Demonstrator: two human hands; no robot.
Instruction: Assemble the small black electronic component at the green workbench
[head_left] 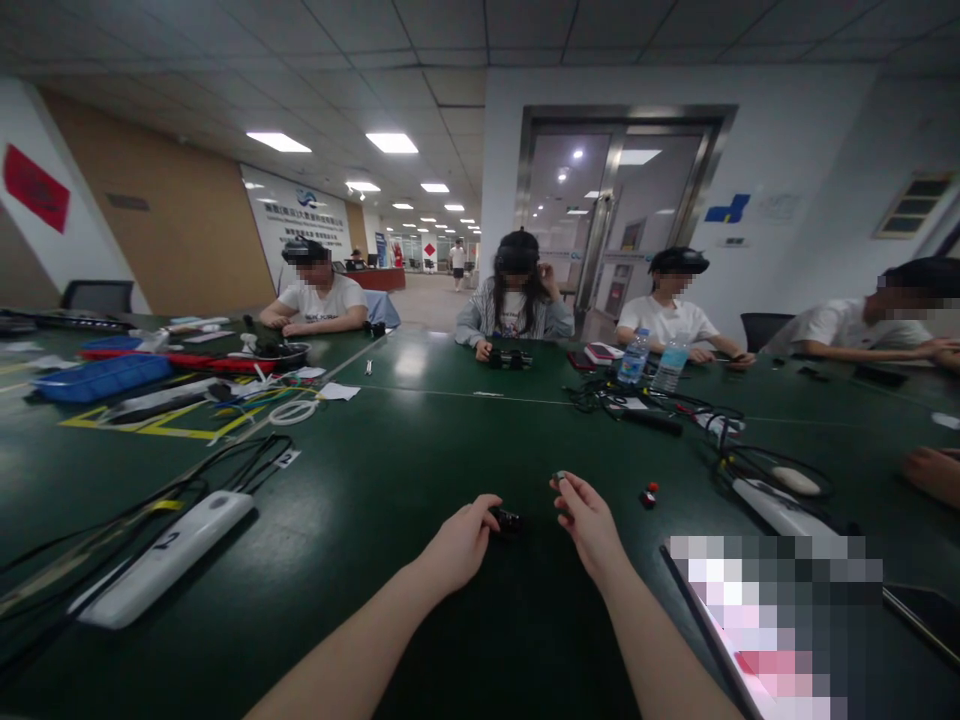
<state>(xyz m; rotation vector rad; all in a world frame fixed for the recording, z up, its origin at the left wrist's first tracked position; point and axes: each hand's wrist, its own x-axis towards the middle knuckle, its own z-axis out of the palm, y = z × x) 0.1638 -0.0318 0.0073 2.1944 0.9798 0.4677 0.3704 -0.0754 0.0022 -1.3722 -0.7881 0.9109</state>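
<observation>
Near the middle of the green table (330,540), my left hand (461,540) has its thumb and fingers closed on a small black object (508,520) at the tabletop. To the right, my right hand (589,520) pinches a tiny greyish piece (559,478) between thumb and fingertip, apart from the black object. What the pieces are is too small to tell. A small red and black item (649,494) lies on the table to the right of my right hand.
A white power strip (169,555) with black cables lies at left, another (787,508) at right. A pixelated screen (772,620) is at lower right. Blue tray (105,376), bottles (670,362) and cables stand farther off. Several people sit around the table.
</observation>
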